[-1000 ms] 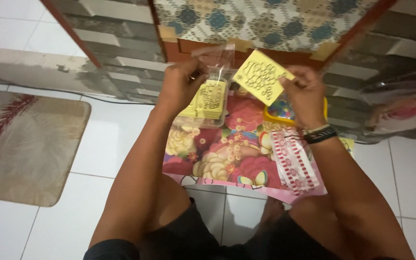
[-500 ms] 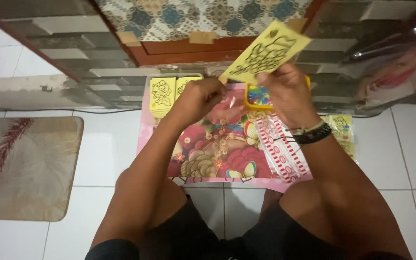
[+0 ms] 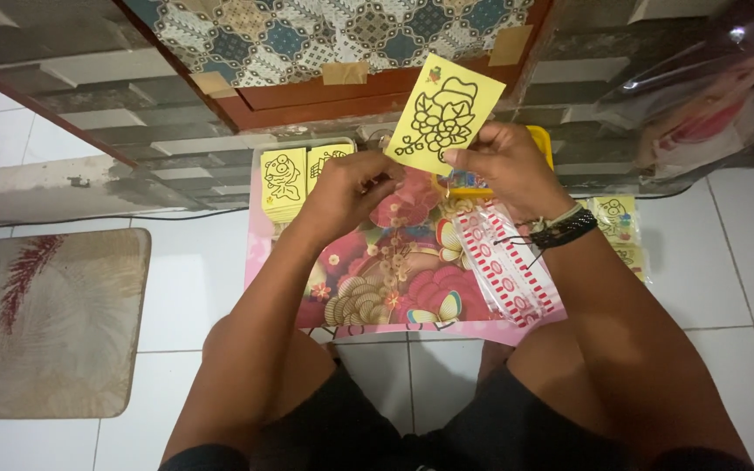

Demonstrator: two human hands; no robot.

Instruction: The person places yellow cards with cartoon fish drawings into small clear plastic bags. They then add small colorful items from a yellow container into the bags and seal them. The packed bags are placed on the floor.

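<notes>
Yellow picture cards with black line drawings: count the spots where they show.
3. One yellow flower card is held up by the right hand. A stack of yellow cards lies past the left hand. More yellow cards lie beside the right wrist. Stacked cards hide others.

a yellow card [image 3: 443, 115] with a black-outlined flower drawing stands upright, tilted slightly, pinched at its lower edge.
</notes>
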